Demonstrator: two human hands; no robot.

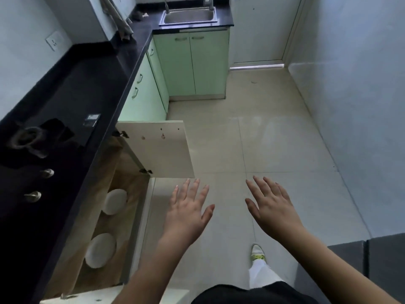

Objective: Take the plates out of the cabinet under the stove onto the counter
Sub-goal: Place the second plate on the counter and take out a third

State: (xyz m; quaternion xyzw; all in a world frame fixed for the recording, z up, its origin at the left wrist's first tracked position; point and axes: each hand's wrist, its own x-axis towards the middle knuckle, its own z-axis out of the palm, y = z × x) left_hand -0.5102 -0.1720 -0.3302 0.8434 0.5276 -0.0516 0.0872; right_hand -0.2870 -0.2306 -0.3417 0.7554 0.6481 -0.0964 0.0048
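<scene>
Two white plates lie on the wooden floor of the open cabinet under the stove: the far plate (115, 201) and the near plate (100, 250). Both cabinet doors stand open, the far door (162, 150) and the near door (109, 296). My left hand (188, 212) hovers over the tiled floor to the right of the cabinet opening, fingers spread, holding nothing. My right hand (270, 205) is further right, also spread and holding nothing. The black counter (87, 84) runs along the left, with the stove burner (26, 137) and its two knobs on it.
Green cabinets (192, 64) line the far corner under a steel sink (189, 16). A cloth (119, 20) hangs over the counter at the back. Pale floor tiles (274, 139) stretch ahead. My foot (258, 252) stands below my right hand. A dark grey block (377, 257) sits at lower right.
</scene>
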